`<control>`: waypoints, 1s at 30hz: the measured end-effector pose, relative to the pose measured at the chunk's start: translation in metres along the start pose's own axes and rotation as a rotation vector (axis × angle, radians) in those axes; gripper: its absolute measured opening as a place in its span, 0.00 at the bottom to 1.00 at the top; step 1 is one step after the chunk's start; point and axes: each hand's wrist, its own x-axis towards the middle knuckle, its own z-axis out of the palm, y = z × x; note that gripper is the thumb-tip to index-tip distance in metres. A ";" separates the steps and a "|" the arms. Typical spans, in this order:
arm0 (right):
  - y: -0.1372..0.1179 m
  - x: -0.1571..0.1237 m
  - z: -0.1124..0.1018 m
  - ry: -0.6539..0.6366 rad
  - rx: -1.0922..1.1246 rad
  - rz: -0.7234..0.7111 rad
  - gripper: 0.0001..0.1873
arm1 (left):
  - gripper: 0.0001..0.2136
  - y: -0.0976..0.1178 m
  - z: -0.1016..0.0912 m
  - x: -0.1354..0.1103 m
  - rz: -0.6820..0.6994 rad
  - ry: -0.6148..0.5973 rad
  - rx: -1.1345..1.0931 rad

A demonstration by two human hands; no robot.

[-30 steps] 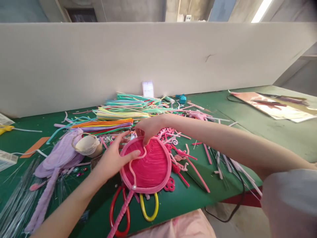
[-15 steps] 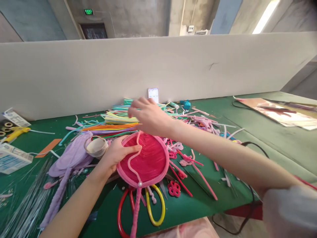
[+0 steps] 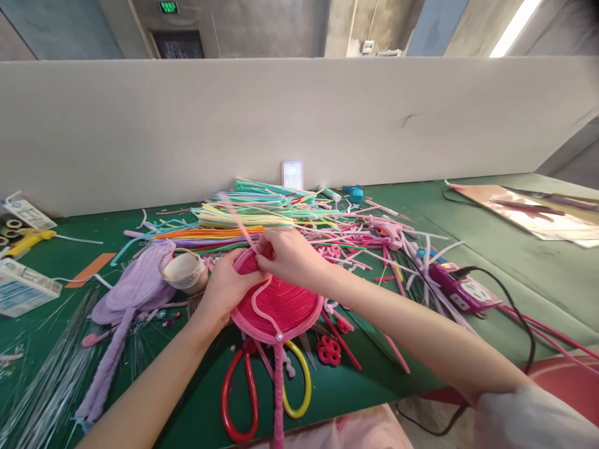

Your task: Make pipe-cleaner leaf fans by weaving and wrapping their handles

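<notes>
A round hot-pink chenille fan (image 3: 285,305) with a pale pink rim and a twisted pink handle lies on the green table (image 3: 421,206). My left hand (image 3: 229,284) grips its left upper edge, fingers closed on the rim. My right hand (image 3: 285,255) is pinched at the fan's top, holding a thin pale pink chenille stem (image 3: 236,221) that runs up and left from the fingers. Under the fan lie scissors with one red and one yellow loop (image 3: 262,393).
A heap of coloured chenille stems (image 3: 243,215) lies behind the fan, with a phone (image 3: 292,174) leaning on the white partition. A lilac chenille fan (image 3: 126,293) and a tape roll (image 3: 183,271) are at left. A purple power strip (image 3: 461,290) with black cord sits at right.
My right hand reached back to the stem heap, then returned to the fan's top with a pale pink stem pinched in it. My left hand stayed on the fan.
</notes>
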 end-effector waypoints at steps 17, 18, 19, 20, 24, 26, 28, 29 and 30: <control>0.016 -0.016 -0.004 -0.043 -0.063 -0.245 0.06 | 0.31 -0.006 -0.007 -0.007 -0.110 -0.305 -0.151; 0.016 -0.018 -0.004 -0.041 -0.074 -0.257 0.06 | 0.32 -0.008 -0.009 -0.008 -0.107 -0.325 -0.146; 0.017 -0.020 -0.004 -0.036 -0.085 -0.270 0.07 | 0.32 -0.009 -0.011 -0.009 -0.110 -0.331 -0.159; 0.018 -0.022 -0.004 -0.030 -0.094 -0.281 0.08 | 0.31 -0.010 -0.012 -0.009 -0.118 -0.334 -0.190; 0.025 -0.027 -0.003 -0.009 -0.118 -0.291 0.10 | 0.31 -0.014 -0.014 -0.010 -0.181 -0.375 -0.301; 0.029 -0.027 -0.002 0.000 -0.110 -0.297 0.10 | 0.31 -0.015 -0.014 -0.009 -0.203 -0.379 -0.297; 0.032 -0.027 -0.001 0.013 -0.103 -0.315 0.11 | 0.32 -0.015 -0.014 -0.009 -0.214 -0.366 -0.293; 0.034 -0.027 -0.001 0.017 -0.101 -0.324 0.11 | 0.32 -0.015 -0.014 -0.009 -0.217 -0.356 -0.294; 0.034 -0.027 -0.001 0.019 -0.101 -0.331 0.11 | 0.33 -0.016 -0.013 -0.010 -0.220 -0.344 -0.296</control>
